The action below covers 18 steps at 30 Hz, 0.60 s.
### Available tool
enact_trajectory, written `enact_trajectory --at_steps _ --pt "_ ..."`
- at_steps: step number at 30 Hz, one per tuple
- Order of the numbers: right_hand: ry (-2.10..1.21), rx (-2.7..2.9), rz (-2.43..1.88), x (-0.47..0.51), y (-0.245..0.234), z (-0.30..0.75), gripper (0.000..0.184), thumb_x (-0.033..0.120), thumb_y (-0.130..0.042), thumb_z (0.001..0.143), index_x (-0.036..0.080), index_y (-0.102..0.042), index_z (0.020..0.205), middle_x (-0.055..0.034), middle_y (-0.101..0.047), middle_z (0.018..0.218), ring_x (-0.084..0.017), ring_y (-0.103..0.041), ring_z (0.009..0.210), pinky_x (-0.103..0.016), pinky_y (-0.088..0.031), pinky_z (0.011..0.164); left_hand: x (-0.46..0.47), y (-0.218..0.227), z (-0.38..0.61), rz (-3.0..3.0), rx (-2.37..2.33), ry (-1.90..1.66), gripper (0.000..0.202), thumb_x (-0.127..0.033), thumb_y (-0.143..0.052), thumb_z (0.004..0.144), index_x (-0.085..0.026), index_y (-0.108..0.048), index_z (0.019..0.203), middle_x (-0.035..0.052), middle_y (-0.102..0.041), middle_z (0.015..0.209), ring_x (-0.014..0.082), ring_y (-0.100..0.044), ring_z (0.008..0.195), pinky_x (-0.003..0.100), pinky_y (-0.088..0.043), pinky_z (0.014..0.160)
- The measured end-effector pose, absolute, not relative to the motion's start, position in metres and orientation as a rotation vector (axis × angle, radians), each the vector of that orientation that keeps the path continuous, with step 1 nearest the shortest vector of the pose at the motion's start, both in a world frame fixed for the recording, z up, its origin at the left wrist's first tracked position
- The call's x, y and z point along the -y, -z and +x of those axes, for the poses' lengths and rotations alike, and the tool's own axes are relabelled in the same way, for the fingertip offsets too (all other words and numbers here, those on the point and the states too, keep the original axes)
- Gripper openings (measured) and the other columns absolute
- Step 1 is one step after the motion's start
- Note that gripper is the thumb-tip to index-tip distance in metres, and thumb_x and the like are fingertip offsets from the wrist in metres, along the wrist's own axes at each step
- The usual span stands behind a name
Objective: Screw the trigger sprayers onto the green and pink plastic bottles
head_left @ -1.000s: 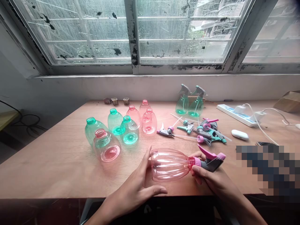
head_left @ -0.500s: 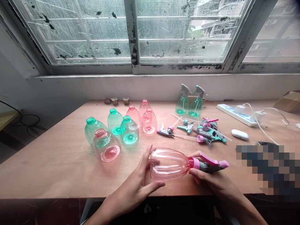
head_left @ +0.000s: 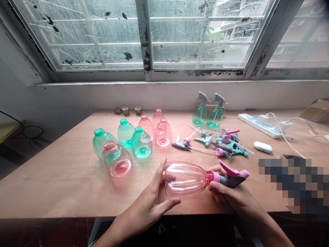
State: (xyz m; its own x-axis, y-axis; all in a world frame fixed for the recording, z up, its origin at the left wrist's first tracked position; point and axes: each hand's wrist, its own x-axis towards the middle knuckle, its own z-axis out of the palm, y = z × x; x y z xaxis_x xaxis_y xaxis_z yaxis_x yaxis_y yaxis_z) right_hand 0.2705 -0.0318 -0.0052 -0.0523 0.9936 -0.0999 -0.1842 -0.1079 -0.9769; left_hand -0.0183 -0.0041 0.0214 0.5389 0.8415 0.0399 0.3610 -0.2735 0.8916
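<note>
A clear pink spray bottle (head_left: 187, 179) lies on its side in the air over the table's front part, base to the left. My left hand (head_left: 156, 195) cups its base, with some fingers behind it and the thumb below. At the neck, my right hand (head_left: 223, 188) pinches the pink collar of the trigger sprayer head (head_left: 232, 176), which is grey with a pink trigger and nozzle. The head sits on the bottle's mouth; how tightly I cannot tell. Behind the bottle lies a heap of loose sprayer heads (head_left: 228, 144) with thin tubes.
Open pink bottles (head_left: 163, 135) and green bottles (head_left: 142, 145) stand on the left of the wooden table (head_left: 64, 185). Two green bottles with sprayers (head_left: 215, 115) stand by the wall. To the right are a power strip (head_left: 259, 126), a white case (head_left: 263, 147) and a blurred-out patch.
The sprayer head has turned at the bottle's neck, so its trigger now tilts further up. My right fingers have shifted slightly with it. My left hand and the bottle are almost still.
</note>
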Motion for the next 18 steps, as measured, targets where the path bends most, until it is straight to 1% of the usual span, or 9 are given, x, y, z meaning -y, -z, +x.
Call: enact_trajectory --at_steps 1,3,5,6,9,13,18 --pt "-1.400 1.043 -1.117 0.0317 0.0052 0.2703 0.039 0.049 -0.085 0.085 0.021 -0.068 0.106 0.0044 -0.058 0.062 -0.014 -0.046 0.055 -0.027 -0.033 0.055 0.0042 -0.0217 -0.0185 1.852 -0.988 -0.658 0.098 -0.035 -0.072 0.099 -0.034 -0.006 0.171 0.0096 -0.043 0.169 0.0328 -0.038 0.156 0.051 -0.027 0.131" --pt "-1.401 1.035 -1.113 0.0314 0.0058 0.2704 0.038 0.049 -0.085 0.086 0.021 -0.067 0.105 0.0047 -0.057 0.062 -0.013 -0.044 0.055 -0.026 -0.030 0.054 0.0046 -0.0223 -0.0188 1.830 -0.981 -0.660 0.102 -0.036 -0.074 0.097 -0.034 -0.004 0.171 0.0095 -0.031 0.175 0.0337 -0.038 0.157 0.051 -0.029 0.131" --pt "-1.390 1.048 -1.120 0.0308 0.0073 0.2712 0.039 0.049 -0.084 0.086 0.021 -0.067 0.107 0.0046 -0.056 0.062 -0.013 -0.044 0.056 -0.027 -0.031 0.055 0.0048 -0.0229 -0.0188 1.805 -0.974 -0.655 0.104 -0.037 -0.075 0.096 -0.033 -0.003 0.171 0.0089 -0.020 0.178 0.0343 -0.037 0.157 0.050 -0.031 0.130" --pt "-1.377 1.060 -1.125 0.0303 0.0082 0.2718 0.039 0.049 -0.085 0.086 0.021 -0.067 0.107 0.0044 -0.057 0.063 -0.014 -0.045 0.057 -0.027 -0.032 0.056 0.0048 -0.0232 -0.0185 1.794 -0.976 -0.648 0.103 -0.038 -0.075 0.097 -0.033 -0.004 0.171 0.0086 -0.019 0.179 0.0346 -0.036 0.158 0.050 -0.032 0.130" --pt "-1.358 1.081 -1.133 0.0291 0.0101 0.2731 0.040 0.049 -0.084 0.086 0.021 -0.067 0.109 0.0039 -0.058 0.064 -0.015 -0.046 0.058 -0.029 -0.036 0.059 0.0047 -0.0241 -0.0172 1.759 -0.990 -0.631 0.099 -0.039 -0.073 0.098 -0.029 -0.008 0.171 0.0089 -0.022 0.178 0.0348 -0.031 0.160 0.051 -0.031 0.131" --pt "-1.363 1.079 -1.120 0.0291 0.0105 0.2732 0.041 0.048 -0.083 0.088 0.021 -0.066 0.113 0.0049 -0.056 0.062 -0.015 -0.046 0.057 -0.029 -0.037 0.059 0.0037 -0.0245 -0.0159 1.703 -0.975 -0.621 0.099 -0.039 -0.075 0.097 -0.027 -0.010 0.171 0.0105 -0.029 0.176 0.0342 -0.026 0.162 0.050 -0.033 0.131" --pt "-1.356 1.082 -1.108 0.0299 0.0100 0.2723 0.038 0.047 -0.081 0.090 0.021 -0.064 0.110 0.0049 -0.057 0.061 -0.014 -0.045 0.056 -0.029 -0.035 0.057 0.0028 -0.0208 -0.0175 1.740 -0.951 -0.640 0.096 -0.037 -0.074 0.098 -0.027 -0.012 0.171 0.0090 -0.025 0.177 0.0342 -0.025 0.162 0.049 -0.030 0.132"
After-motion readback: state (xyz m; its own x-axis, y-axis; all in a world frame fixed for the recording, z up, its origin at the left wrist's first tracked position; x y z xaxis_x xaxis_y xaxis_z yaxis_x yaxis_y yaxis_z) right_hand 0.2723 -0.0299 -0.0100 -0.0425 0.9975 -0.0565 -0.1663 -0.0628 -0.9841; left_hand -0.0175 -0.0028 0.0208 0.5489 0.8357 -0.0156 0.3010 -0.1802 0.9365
